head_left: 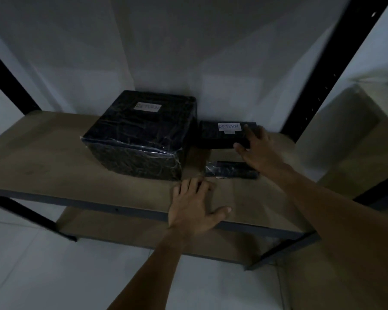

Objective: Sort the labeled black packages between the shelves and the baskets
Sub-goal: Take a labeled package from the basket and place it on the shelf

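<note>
Head view. Item: small black package (224,136), labelled RETURN, at rear of shelf (54,153), just right of large black package (141,135).
Pose: right hand (259,151) on outstretched arm, fingers spread over the item's right end, thumb at front edge, not yet closed. left hand (195,204) flat and open on shelf.
Handling: pinch front and back edges, lift clear of flat package (231,171).
</note>
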